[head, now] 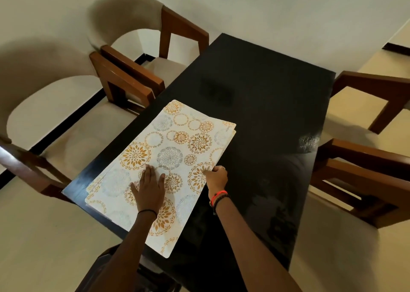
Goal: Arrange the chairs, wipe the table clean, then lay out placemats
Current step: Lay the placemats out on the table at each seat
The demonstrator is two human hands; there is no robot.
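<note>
A stack of white placemats with gold and grey flower circles lies on the near left part of the black table. My left hand rests flat on the top mat, fingers spread. My right hand pinches the right edge of the top placemat, thumb on top. Two cushioned wooden chairs stand on the left, one near and one far. Two more chairs stand on the right, one near and one far, only partly in view.
A dark chair back shows below my arms at the table's near end. White walls close the far side and left. The pale tiled floor surrounds the table. A light smear shows near the table's right edge.
</note>
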